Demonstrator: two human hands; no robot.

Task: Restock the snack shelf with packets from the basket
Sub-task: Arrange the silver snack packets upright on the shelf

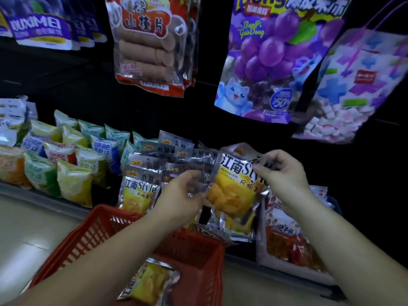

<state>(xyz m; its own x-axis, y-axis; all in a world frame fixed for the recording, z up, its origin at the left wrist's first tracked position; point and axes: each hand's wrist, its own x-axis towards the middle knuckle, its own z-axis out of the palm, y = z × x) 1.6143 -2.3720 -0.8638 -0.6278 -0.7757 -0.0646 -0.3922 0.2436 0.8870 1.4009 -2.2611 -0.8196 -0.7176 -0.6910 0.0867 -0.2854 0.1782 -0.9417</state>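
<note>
Head view puts the packet (236, 191) just right of the frame's centre. It is silver foil with a yellow panel showing golden crisps, and dark "江南Style" lettering runs across its top. It hangs upright, a little tilted, in front of the shelf (26, 192) and above the far rim of the basket (198, 257).

Your right grip (284, 173) pinches the packet's upper right corner. The fingers curl over the top edge, and the forearm runs down toward the lower right corner of the frame. Your left grip (183, 195) comes in from the lower left with its fingers curled at the packet's left edge. That spot is blurred, but foil shows between thumb and fingers, so this grip appears to be grasping the same packet.

Just left of the packet, at mid-frame, the matching packets (143, 184) stand overlapping in rows on the shelf. The basket is red plastic lattice at the bottom centre, under your forearms, and a spare packet (150, 283) of the same kind lies inside it.

Further left on the shelf sit puffy bags (66, 164) in green, yellow and blue. At the lower right, red-and-white packets (284, 239) fill a pale tray. Along the top of the frame hang a red bag (150, 51) of round slices, a purple grape bag (271, 60), and a bag of cubes (344, 96) in white and pink.
</note>
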